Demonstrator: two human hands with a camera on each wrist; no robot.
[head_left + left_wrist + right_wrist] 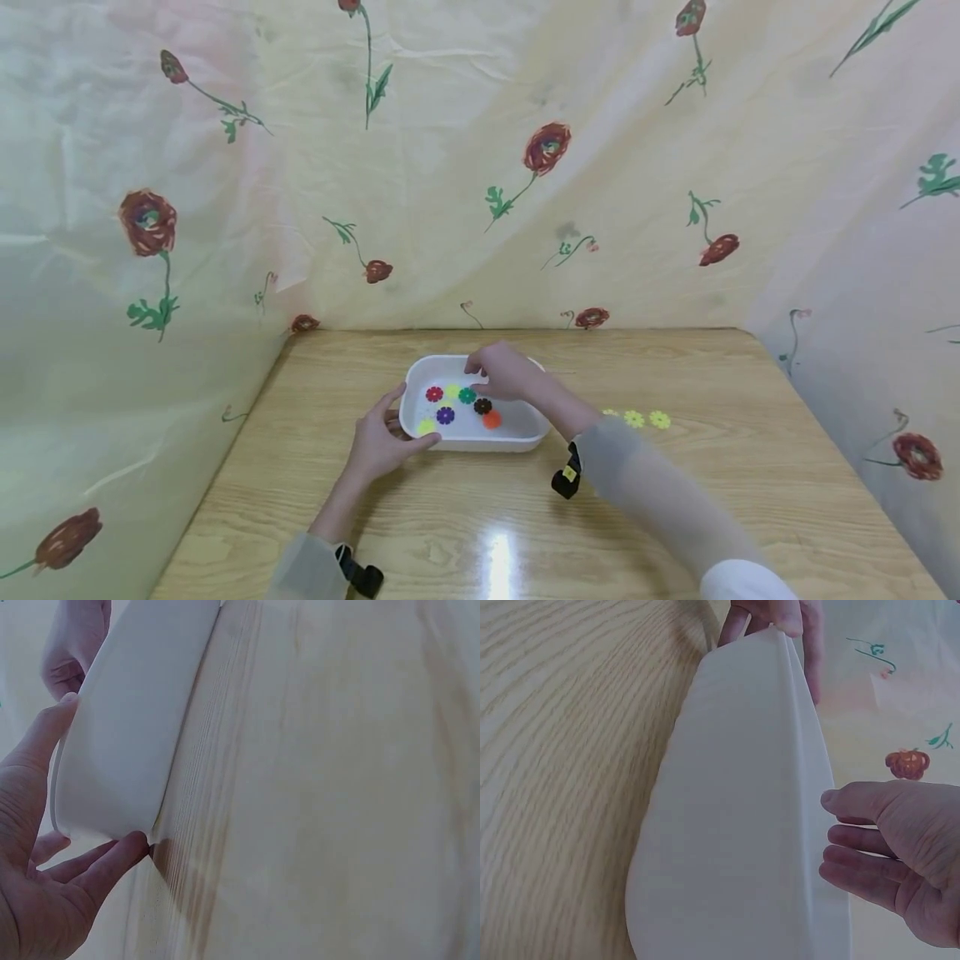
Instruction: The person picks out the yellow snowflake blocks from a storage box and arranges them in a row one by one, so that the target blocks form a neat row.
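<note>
Fingers of the left hand (381, 442) lie fairly straight against the near left corner of the white tray (517, 437), thumb on one side of the corner and fingertips (120, 859) under the other, so the hand steadies the tray rather than closing round it. Fingers of the right hand (504, 372) are curled and drawn close together above the far side of the tray; whether they pinch anything I cannot tell, since the head view is too small there and the right wrist view shows only bent fingers (855, 847) beside the tray's outer wall.

Behind everything hangs a pale cloth (450, 167) printed with red flowers on green stems, covering the back and both sides. Below it, the wooden table (675, 517) fills the lower part of the head view. The tray sits on the table near the middle, a little towards the back.

Inside the tray lie small flower-shaped plastic pieces: a red piece (434, 394), a green piece (467, 396), a purple piece (446, 415), a dark brown piece (483, 406), an orange piece (492, 419) and a yellow piece (427, 426) close to the left thumb. Three more yellow pieces (634, 418) lie in a row on the table, right of the tray and apart from it.
</note>
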